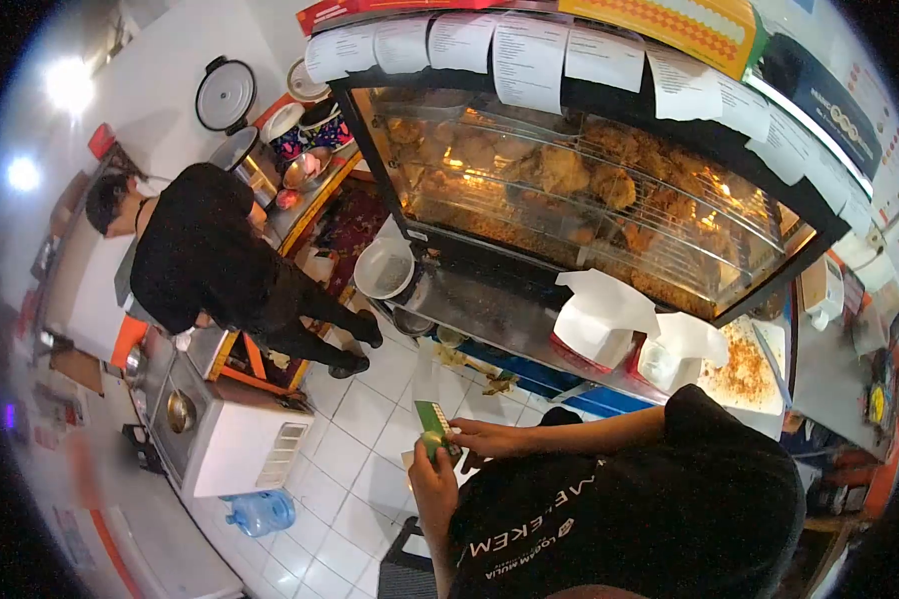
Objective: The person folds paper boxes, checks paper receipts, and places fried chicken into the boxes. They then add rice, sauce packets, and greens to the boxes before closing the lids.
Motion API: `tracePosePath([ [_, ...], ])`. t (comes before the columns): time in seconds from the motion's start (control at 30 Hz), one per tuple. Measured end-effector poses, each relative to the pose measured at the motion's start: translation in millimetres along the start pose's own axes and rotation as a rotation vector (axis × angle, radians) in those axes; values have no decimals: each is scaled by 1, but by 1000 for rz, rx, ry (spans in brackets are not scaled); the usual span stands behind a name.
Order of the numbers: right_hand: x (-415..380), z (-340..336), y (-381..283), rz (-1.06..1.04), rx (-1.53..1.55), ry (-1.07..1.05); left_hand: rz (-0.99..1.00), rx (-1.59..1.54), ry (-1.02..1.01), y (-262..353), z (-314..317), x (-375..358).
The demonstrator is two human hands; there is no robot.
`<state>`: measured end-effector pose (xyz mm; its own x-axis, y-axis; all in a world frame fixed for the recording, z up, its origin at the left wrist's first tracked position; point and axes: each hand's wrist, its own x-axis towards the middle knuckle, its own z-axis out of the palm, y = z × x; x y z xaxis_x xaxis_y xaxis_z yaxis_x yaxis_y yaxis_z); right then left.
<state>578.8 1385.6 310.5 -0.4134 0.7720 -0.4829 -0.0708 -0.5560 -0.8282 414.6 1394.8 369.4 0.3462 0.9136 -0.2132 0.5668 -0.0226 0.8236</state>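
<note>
My left hand [433,487] is closed on a small flat green-and-cream packet [431,415]; I cannot make out exactly what it is. A rounded green part shows by the thumb. From the right, my right hand [477,437] reaches in, its fingers closed at the packet's right edge. Both hands are in front of my black shirt [619,509], over the tiled floor. Beyond my right forearm, two open white boxes with red sides, a left box [601,324] and a right box [675,354], stand on the metal counter.
A glass display case [569,190] holds fried pieces on racks, with paper slips [529,65] along its top. A white bowl [384,268] sits at the counter's left end. A person in black [205,250] bends over a worktop at left. A water bottle [262,513] lies on the floor.
</note>
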Motion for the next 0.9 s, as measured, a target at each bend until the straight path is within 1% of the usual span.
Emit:
tracePosePath([
  [0.03, 0, 5, -4, -122, 1, 63, 58, -50, 73, -8, -3, 6],
  [0.07, 0, 4, -10, -139, 25, 86, 119, -98, 135, -12, -6, 12],
  [0.1, 0, -1, -16, -201, -7, 186, 158, -146, 139, -12, -8, 17],
  [0.13, -2, -7, -19, -258, -39, 297, 179, -129, 89, -14, -6, 26],
  [0.17, -1, -9, -17, -267, -3, 339, 244, -192, 82, -18, -3, 34],
  [0.2, 4, -15, -16, -462, -81, 509, 306, -262, 79, -19, 1, 42],
  [0.23, 6, -22, -16, -652, -179, 673, 307, -351, 4, -16, 2, 49],
  [0.27, 6, -26, -16, -661, -168, 699, 321, -342, -20, -7, 0, 54],
  [0.33, 5, -31, -17, -790, -221, 904, 284, -327, -54, 15, -4, 59],
  [0.37, 5, -33, -16, -789, -203, 920, 285, -313, -71, 17, -5, 66],
  [0.43, -3, -34, -13, -759, -225, 975, 304, 21, -116, 17, -8, 77],
  [0.47, -11, -34, -18, -742, -242, 1001, 301, 30, -132, 21, -7, 78],
  [0.5, -21, -32, -24, -786, -329, 1008, 396, -64, -113, 28, -5, 80],
  [0.53, -23, -32, -23, -785, -328, 1023, 495, -165, -93, 32, -3, 82],
  [0.57, -26, -34, -23, -899, -485, 888, 580, -168, 2, 33, -1, 86],
  [0.6, -30, -39, -23, -1003, -646, 754, 622, -217, -12, 40, -5, 88],
  [0.63, -35, -36, -27, -1061, -723, 775, 663, -220, 4, 46, -6, 87],
  [0.67, -36, -31, -25, -1003, -706, 759, 704, -232, 17, 46, -3, 87],
  [0.73, -37, -25, -26, -1005, -728, 793, 618, -243, -34, 20, -3, 106],
  [0.77, -41, -20, -27, -994, -750, 819, 587, -213, -49, 32, -8, 104],
  [0.8, -45, -15, -31, -973, -778, 795, 533, -247, -30, 41, -11, 98],
  [0.83, -46, -14, -33, -954, -804, 769, 507, -262, -55, 47, -14, 97],
  [0.87, -45, -13, -34, -951, -819, 787, 477, -273, -78, 50, -17, 95],
  [0.9, -43, -12, -34, -867, -944, 700, 488, -283, -90, 54, -18, 91],
])
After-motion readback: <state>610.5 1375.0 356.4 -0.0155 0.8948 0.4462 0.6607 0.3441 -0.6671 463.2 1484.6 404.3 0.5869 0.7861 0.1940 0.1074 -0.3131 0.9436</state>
